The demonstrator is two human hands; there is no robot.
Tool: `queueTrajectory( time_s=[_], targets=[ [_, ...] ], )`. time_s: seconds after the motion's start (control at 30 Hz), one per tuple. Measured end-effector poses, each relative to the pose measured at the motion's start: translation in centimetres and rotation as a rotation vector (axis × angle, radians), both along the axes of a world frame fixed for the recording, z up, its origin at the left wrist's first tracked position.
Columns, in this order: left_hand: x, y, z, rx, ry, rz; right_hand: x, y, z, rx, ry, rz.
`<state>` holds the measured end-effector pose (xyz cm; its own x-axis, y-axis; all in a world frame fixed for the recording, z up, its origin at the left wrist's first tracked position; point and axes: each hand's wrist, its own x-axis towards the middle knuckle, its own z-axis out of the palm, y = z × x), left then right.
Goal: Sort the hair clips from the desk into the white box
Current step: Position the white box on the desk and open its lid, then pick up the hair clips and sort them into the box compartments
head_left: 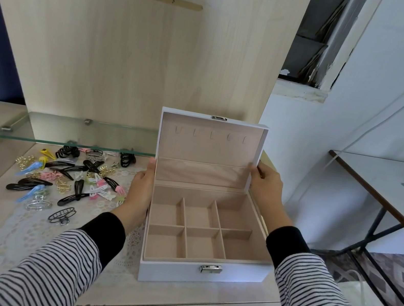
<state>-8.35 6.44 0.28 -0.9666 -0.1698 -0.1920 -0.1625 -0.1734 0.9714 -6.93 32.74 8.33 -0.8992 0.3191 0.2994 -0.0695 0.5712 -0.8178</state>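
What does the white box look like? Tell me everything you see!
The white box stands on the desk, open, its lid upright. Inside is soft-looking beige lining with six empty compartments, three by two. The lid has five little tabs and a pocket below. A silver clasp sits on the front. The left hand lies against its left side; the right hand holds the lid's right edge.

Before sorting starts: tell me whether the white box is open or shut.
Open: the white box has its lid upright, all six compartments bare.
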Motion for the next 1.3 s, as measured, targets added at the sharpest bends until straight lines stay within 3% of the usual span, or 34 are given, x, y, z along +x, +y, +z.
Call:
queueTrajectory(
  time_s=[0.37, 0.53, 0.73, 0.83, 0.93, 1.03, 1.17, 1.3],
  targets=[
    [-1.3, -0.4, -1.3, 0.059, 0.052, -0.147, 0.7, -0.1, 0.0, -0.060, -0.017, 0.004],
    [-0.9, -0.7, -1.8, -0.030, 0.044, -0.147, 1.5, -0.9, -0.2, -0.094, -0.029, 0.001],
    [5.2, -1.3, 1.8, -0.430, 0.386, 0.038, 2.5, -3.4, -0.4, -0.185, -0.034, -0.156],
    [6.3, -4.1, 1.4, -0.768, 0.521, 0.162, 3.6, -6.2, -0.7, -0.139, 0.112, -0.246],
    [7.0, -6.8, 1.1, -0.988, 0.587, 0.227, 4.7, -9.1, -0.7, 0.020, 0.307, -0.299],
    [8.1, -9.5, 0.6, -1.164, 0.605, 0.251, 5.7, -13.0, 0.0, -0.068, 0.351, -0.145],
    [9.2, -12.8, -0.1, -1.301, 0.603, 0.258, 6.7, -18.5, 0.2, -0.037, 0.450, 0.048],
    [9.9, -15.4, -0.5, -1.395, 0.578, 0.282, 7.2, -23.0, -0.3, -0.030, 0.424, 0.219]
  ],
)
